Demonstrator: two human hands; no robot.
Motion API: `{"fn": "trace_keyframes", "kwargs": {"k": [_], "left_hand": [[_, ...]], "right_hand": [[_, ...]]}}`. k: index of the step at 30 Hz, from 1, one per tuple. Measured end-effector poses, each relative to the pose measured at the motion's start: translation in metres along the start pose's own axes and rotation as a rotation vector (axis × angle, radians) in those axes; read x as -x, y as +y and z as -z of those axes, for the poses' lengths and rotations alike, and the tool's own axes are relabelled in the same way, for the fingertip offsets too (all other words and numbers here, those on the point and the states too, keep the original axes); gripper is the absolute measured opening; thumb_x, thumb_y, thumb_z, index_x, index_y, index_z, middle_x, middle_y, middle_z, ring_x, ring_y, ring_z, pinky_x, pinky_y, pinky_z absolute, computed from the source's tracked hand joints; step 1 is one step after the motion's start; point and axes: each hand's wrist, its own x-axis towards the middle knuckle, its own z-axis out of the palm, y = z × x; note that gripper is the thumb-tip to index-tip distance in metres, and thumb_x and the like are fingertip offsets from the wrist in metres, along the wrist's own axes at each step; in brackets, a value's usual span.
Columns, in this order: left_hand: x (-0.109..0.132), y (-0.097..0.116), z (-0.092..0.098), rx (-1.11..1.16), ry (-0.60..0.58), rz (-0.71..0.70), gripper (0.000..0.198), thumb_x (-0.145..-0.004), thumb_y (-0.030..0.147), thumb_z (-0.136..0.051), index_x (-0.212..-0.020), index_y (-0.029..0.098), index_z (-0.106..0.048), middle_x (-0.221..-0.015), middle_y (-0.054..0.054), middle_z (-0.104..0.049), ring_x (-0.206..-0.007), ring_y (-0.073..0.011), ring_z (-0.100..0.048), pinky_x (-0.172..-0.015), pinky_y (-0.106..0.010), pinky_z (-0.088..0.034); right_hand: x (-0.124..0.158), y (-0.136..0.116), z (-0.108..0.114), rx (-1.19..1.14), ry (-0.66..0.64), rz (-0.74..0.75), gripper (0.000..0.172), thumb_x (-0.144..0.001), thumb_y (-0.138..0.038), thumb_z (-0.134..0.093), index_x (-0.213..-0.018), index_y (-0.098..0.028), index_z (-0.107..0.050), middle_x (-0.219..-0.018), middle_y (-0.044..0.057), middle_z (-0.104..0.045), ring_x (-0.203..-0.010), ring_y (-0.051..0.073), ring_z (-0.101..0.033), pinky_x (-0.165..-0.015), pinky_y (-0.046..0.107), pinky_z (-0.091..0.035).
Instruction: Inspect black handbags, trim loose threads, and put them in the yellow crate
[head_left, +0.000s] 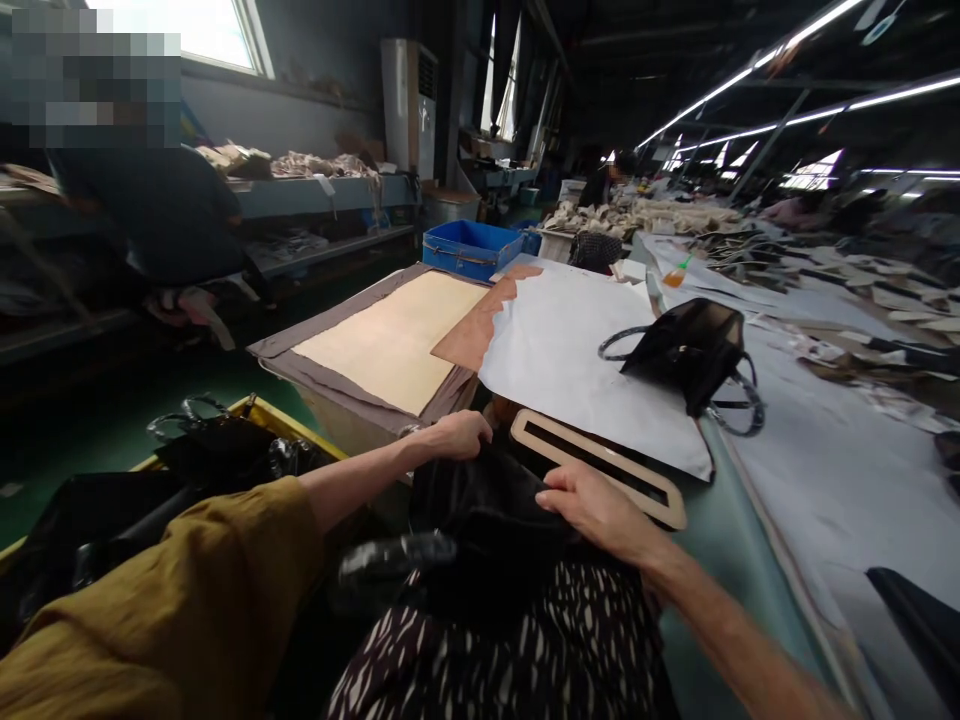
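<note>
At the near edge of the table (720, 560), a black bag (487, 520) lies on the lap (525, 645); the left hand (454, 435) grips its top edge, the right hand (592, 505) its corner, beside a wooden template (600, 465). Slackened fingers could let slick fabric slide floorward.

The black fabric (487, 520) hides the fingertips of the left hand (457, 435); the grip of the right hand (592, 505) is unclear. A dark piece (919, 615) runs off the right edge.

Two hands (457, 435) (592, 508), one held black bag (487, 530), one blue crate (469, 248), one slotted template (600, 468).
</note>
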Motion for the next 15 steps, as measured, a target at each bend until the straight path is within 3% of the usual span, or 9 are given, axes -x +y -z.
{"fn": "trace_keyframes", "kwargs": {"k": [3,6,9,12,15], "left_hand": [[0.016,0.004,-0.016,-0.082,-0.003,-0.033,0.04,-0.05,0.003,-0.045,-0.078,0.021,-0.067,-0.073,-0.002,-0.063,-0.077,-0.02,-0.056,-0.064,-0.025,-0.042],[0.04,0.008,-0.036,-0.173,-0.042,-0.104,0.039,-0.052,0.004,-0.044,-0.08,0.022,-0.065,-0.071,-0.003,-0.063,-0.072,-0.0209,-0.057,-0.065,-0.029,-0.043],[0.056,0.017,-0.049,-0.259,0.125,-0.203,0.04,-0.059,0.004,-0.043,-0.09,0.019,-0.061,-0.076,-0.004,-0.062,-0.078,-0.0209,-0.055,-0.079,-0.036,-0.042],[0.058,0.019,-0.06,-0.271,0.331,-0.355,0.041,-0.067,0.003,-0.039,-0.102,0.017,-0.055,-0.097,-0.007,-0.059,-0.096,-0.0211,-0.048,-0.096,-0.042,-0.032],[0.052,0.013,-0.072,-0.202,0.373,-0.467,0.043,-0.071,0.001,-0.036,-0.108,0.017,-0.051,-0.107,-0.008,-0.054,-0.101,-0.0198,-0.044,-0.095,-0.039,-0.035]], "right_hand": [[0.021,0.013,-0.024,-0.04,0.028,-0.05,0.023,-0.074,-0.031,-0.044,-0.057,-0.018,-0.051,-0.052,-0.003,-0.047,-0.053,0.012,-0.046,-0.049,0.021,-0.029],[0.044,0.029,-0.044,-0.012,0.101,-0.089,0.022,-0.077,-0.034,-0.044,-0.061,-0.02,-0.052,-0.062,0.0,-0.056,-0.064,0.015,-0.051,-0.054,0.023,-0.033],[0.055,0.041,-0.051,-0.017,0.107,-0.123,0.024,-0.079,-0.035,-0.042,-0.061,-0.022,-0.051,-0.066,0.001,-0.059,-0.069,0.017,-0.053,-0.057,0.023,-0.034],[0.054,0.047,-0.051,-0.029,0.073,-0.156,0.026,-0.079,-0.034,-0.042,-0.058,-0.021,-0.047,-0.064,0.0,-0.058,-0.066,0.016,-0.052,-0.055,0.023,-0.033],[0.049,0.051,-0.051,-0.037,0.087,-0.167,0.026,-0.079,-0.033,-0.043,-0.056,-0.02,-0.045,-0.063,-0.001,-0.057,-0.065,0.015,-0.051,-0.055,0.023,-0.032]]}}
